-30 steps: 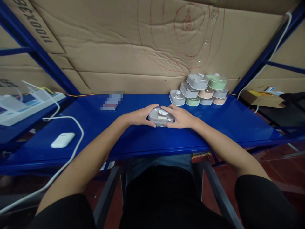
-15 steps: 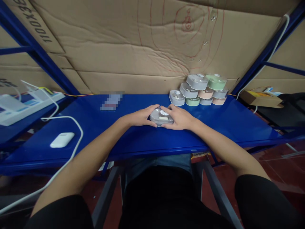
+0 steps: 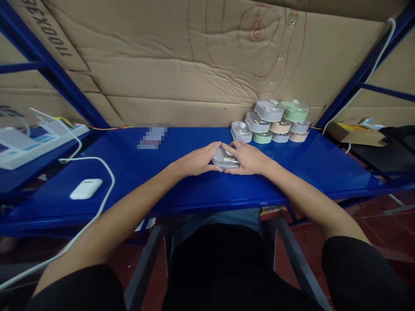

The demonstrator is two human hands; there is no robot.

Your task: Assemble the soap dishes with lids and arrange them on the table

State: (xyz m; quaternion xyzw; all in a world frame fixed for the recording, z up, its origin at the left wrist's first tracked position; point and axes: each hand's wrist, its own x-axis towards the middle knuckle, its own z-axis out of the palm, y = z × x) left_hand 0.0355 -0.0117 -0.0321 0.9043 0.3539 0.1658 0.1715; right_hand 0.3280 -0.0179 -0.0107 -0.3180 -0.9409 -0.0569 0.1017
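A small grey plastic box with a clear lid [image 3: 223, 160] lies on the blue table [image 3: 201, 190] near its front edge. My left hand [image 3: 202, 160] grips its left side, thumb in front and fingers behind. From the right, my right hand [image 3: 248, 159] clasps the same box, its fingers covering part of the round white label on the lid. A small white piece shows through the lid's front. At the back right, several similar boxes in grey, green and peach form a stack [image 3: 269, 111].
A white rounded case [image 3: 86, 188] lies at the left, beside a white cable [image 3: 108, 166]. Farther left is a white power strip [image 3: 19, 149]. A cardboard wall [image 3: 155, 60] stands behind the table. An open cardboard box [image 3: 356, 134] is at the right.
Both hands and the grey box have shifted slightly to the right. My left hand now covers more of the box. The stack is unchanged.
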